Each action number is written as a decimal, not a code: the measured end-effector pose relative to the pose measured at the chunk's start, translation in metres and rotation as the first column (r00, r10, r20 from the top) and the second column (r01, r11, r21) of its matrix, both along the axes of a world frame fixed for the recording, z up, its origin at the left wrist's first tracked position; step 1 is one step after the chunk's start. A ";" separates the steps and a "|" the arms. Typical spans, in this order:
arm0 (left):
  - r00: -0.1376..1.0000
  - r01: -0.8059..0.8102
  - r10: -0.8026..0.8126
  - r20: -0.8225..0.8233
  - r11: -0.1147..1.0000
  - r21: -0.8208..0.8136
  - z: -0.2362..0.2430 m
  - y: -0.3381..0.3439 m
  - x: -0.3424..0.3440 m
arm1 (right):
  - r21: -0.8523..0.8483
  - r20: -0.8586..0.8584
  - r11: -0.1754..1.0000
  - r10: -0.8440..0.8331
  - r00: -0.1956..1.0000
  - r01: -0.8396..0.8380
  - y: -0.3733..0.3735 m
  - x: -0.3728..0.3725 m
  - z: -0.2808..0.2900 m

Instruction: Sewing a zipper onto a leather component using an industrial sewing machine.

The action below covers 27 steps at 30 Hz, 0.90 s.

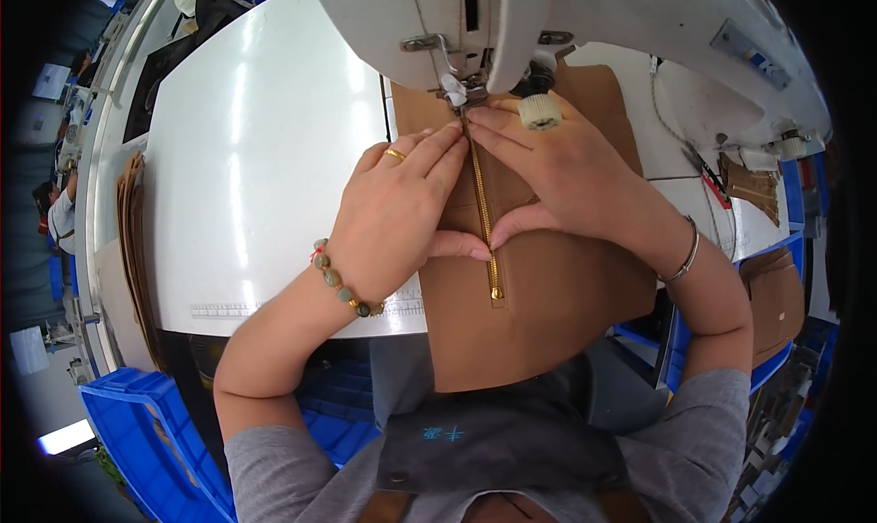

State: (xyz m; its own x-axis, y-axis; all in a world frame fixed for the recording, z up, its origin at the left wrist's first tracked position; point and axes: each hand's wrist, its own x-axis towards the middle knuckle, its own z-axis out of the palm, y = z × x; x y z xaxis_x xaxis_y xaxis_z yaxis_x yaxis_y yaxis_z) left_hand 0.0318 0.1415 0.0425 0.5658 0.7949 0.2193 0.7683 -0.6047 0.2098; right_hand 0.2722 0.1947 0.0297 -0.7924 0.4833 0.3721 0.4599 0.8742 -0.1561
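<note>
A brown leather-like panel [548, 317] lies under the head of a white sewing machine [411, 30], its near edge hanging past the table front. Down its middle runs a gold-toothed zipper [481, 190], the metal end toward me. My left hand [397, 190] rests flat on the panel along the zipper's left side, fingers pointing to the presser foot [464, 94]. On the other side my right hand [562, 171] presses down with fingers outstretched, partly behind a cream knob [539, 112]. Both thumbs touch down beside the zipper. Neither hand grips anything.
The white table [247, 176] spreads to the left, with a ruler strip [219, 310] near its front edge. Stacked brown panels [135, 240] stand at the far left. Red-handled snips [715, 190] lie at right. A blue crate [137, 413] sits lower left; another person [62, 212] is farther off.
</note>
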 end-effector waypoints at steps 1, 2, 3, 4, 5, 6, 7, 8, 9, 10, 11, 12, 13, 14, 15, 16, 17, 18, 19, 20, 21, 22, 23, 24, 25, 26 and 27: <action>1.000 -0.003 0.003 -0.006 1.000 -0.001 0.000 0.000 0.000 | 0.012 -0.010 1.000 0.001 1.000 -0.001 0.000 0.000 0.000; 1.000 -0.001 0.001 -0.006 1.000 -0.002 0.000 0.000 0.000 | 0.010 -0.009 1.000 0.007 1.000 -0.007 0.000 0.001 0.000; 1.000 -0.002 0.002 -0.007 1.000 -0.001 0.000 0.000 0.000 | 0.008 -0.009 1.000 0.013 1.000 -0.013 0.001 0.001 0.000; 1.000 -0.003 0.003 -0.008 1.000 0.002 0.000 0.000 0.000 | 0.009 -0.008 1.000 0.011 1.000 -0.011 0.001 0.001 0.000; 1.000 -0.003 0.003 -0.007 1.000 0.003 0.000 0.001 0.000 | -0.004 -0.005 1.000 0.007 1.000 -0.007 0.001 0.001 0.000; 1.000 -0.005 0.006 -0.011 1.000 0.013 0.000 0.001 0.000 | -0.016 -0.001 1.000 0.004 1.000 -0.004 0.002 0.001 -0.001; 1.000 -0.009 0.009 -0.015 1.000 0.023 0.000 0.002 0.000 | -0.014 0.001 1.000 0.004 1.000 -0.004 0.002 0.001 -0.001; 1.000 -0.009 0.010 -0.012 1.000 0.023 0.000 0.002 0.000 | -0.005 0.004 1.000 0.003 1.000 -0.003 0.003 0.001 -0.001; 1.000 -0.008 0.009 -0.017 1.000 0.019 0.000 0.003 0.000 | 0.004 0.006 1.000 0.003 1.000 -0.003 0.003 0.001 -0.002; 1.000 -0.007 0.007 -0.021 1.000 0.015 0.000 0.003 0.000 | 0.004 0.007 1.000 0.003 1.000 -0.003 0.004 0.000 -0.002; 1.000 -0.007 0.008 -0.020 1.000 0.015 0.000 0.003 0.000 | 0.011 0.003 1.000 0.004 1.000 -0.004 0.004 0.000 -0.003; 1.000 -0.007 0.007 -0.020 1.000 0.019 0.000 0.003 0.000 | 0.018 -0.001 1.000 0.005 1.000 -0.005 0.004 0.000 -0.003; 1.000 -0.006 0.006 -0.020 1.000 0.024 0.000 0.003 0.000 | 0.019 -0.001 1.000 0.005 1.000 -0.005 0.005 0.000 -0.004; 1.000 -0.005 0.006 -0.019 1.000 0.025 0.000 0.004 0.000 | 0.026 -0.008 1.000 0.008 1.000 -0.008 0.005 0.000 -0.005; 1.000 -0.009 0.009 -0.019 1.000 0.019 0.000 0.005 -0.001 | 0.033 -0.015 0.999 0.011 1.000 -0.011 0.006 0.000 -0.005; 1.000 -0.011 0.012 -0.020 1.000 0.012 0.000 0.005 -0.001 | 0.033 -0.015 0.999 0.011 1.000 -0.010 0.006 0.000 -0.005; 1.000 -0.011 0.011 -0.019 1.000 0.012 0.000 0.005 -0.001 | 0.021 -0.005 1.000 0.005 1.000 -0.005 0.006 0.000 -0.006; 1.000 -0.012 0.013 -0.020 1.000 0.017 0.001 0.005 0.000 | 0.008 0.006 1.000 -0.001 1.000 0.001 0.007 0.000 -0.006; 1.000 -0.014 0.015 -0.020 1.000 0.022 0.001 0.005 0.000 | 0.008 0.009 1.000 -0.001 1.000 0.001 0.007 0.000 -0.006; 1.000 -0.015 0.015 -0.017 1.000 0.021 0.001 0.005 0.000 | 0.016 -0.005 1.000 0.002 1.000 -0.002 0.007 0.001 -0.007; 1.000 -0.013 0.013 -0.012 1.000 0.007 0.001 0.006 0.000 | 0.012 -0.008 1.000 0.000 1.000 0.000 0.007 0.001 -0.007; 1.000 -0.011 0.011 -0.008 1.000 -0.008 0.001 0.006 0.000 | 0.024 -0.019 1.000 0.005 1.000 -0.005 0.007 0.001 -0.007; 1.000 -0.010 0.010 -0.008 1.000 -0.009 0.001 0.006 0.000 | 0.024 -0.013 1.000 0.007 1.000 -0.006 0.007 0.001 -0.008; 1.000 -0.010 0.010 -0.011 1.000 -0.003 0.001 0.006 0.000 | 0.025 -0.008 1.000 0.008 1.000 -0.008 0.007 0.001 -0.008; 1.000 -0.010 0.010 -0.015 1.000 0.002 0.001 0.006 0.000 | 0.025 -0.008 1.000 0.007 1.000 -0.006 0.008 0.001 -0.009; 1.000 -0.009 0.009 -0.015 1.000 0.003 0.002 0.007 -0.001 | 0.038 -0.022 0.999 0.005 1.000 -0.005 0.008 0.001 -0.009; 1.000 -0.010 0.010 -0.019 1.000 0.004 0.002 0.008 -0.001 | 0.035 -0.023 0.999 -0.003 1.000 0.004 0.009 0.000 -0.010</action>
State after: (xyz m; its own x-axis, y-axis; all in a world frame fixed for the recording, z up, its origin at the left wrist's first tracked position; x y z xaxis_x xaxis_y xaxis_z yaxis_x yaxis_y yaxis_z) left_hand 0.0310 0.1496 0.0446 0.5620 0.7994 0.2122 0.7779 -0.5981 0.1928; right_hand 0.2722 0.2034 0.0200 -0.7818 0.4724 0.4069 0.4594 0.8777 -0.1363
